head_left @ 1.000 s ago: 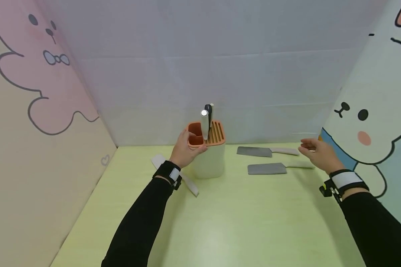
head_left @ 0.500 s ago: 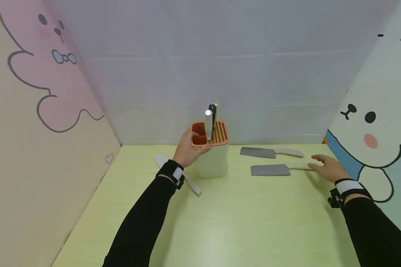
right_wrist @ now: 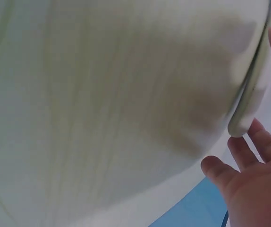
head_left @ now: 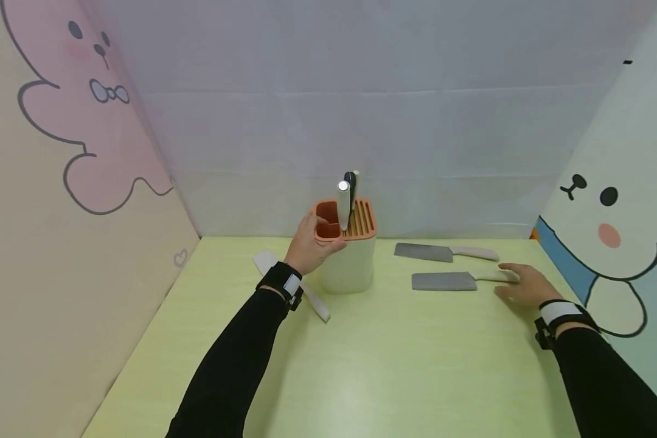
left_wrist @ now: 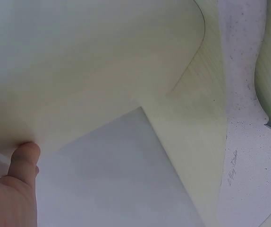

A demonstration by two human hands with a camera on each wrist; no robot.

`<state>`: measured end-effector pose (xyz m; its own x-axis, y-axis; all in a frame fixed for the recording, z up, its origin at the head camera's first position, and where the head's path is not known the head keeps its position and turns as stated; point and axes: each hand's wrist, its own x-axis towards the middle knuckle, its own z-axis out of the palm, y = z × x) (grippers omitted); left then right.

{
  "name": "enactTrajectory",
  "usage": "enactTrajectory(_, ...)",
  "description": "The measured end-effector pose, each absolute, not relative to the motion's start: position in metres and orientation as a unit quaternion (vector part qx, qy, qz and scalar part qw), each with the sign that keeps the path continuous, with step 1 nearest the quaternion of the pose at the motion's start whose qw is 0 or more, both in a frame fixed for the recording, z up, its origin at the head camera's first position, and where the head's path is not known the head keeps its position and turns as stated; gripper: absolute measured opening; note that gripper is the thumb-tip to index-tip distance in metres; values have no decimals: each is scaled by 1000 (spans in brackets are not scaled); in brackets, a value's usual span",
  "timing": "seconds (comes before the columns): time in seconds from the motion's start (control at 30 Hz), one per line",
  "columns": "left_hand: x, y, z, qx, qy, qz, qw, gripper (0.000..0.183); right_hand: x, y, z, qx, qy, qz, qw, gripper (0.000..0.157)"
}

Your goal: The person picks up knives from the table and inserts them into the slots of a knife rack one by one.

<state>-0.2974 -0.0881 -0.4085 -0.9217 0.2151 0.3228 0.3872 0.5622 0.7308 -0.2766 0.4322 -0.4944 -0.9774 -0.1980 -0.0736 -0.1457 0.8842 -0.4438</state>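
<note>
My left hand (head_left: 308, 246) holds the rim of a cream knife block (head_left: 347, 271) with an orange top, fingers over the edge and thumb on its front. A white handle (head_left: 343, 207) and a black handle (head_left: 352, 181) stick up from the block. To the right, two grey-bladed cleavers lie flat: a farther cleaver (head_left: 424, 251) and a nearer cleaver (head_left: 443, 281). My right hand (head_left: 527, 286) is at the end of the nearer one's pale handle (right_wrist: 249, 106), its fingers spread around the handle and not closed on it.
A white, speckled knife (left_wrist: 249, 161) lies slantwise left of the block, partly hidden under my left wrist. The yellow-green table (head_left: 394, 365) meets a pale back wall (head_left: 394, 134). Side walls with cartoon animals stand left and right.
My right hand has come down and nearer to me, from above the handle ends to the nearer cleaver's handle. The left hand keeps its hold on the block. The camera view has shifted slightly.
</note>
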Motion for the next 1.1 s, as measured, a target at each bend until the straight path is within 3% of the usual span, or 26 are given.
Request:
enactTrajectory(0.63,-294,-87,-404,-156,-885,-430,86,69,-270,413,-504,-124,976,-175,-23,52)
enactTrajectory(1.1,-296,-87,-407,-168,-875,-443,94,67,-261,397,-501,-119,973,-197,4,51)
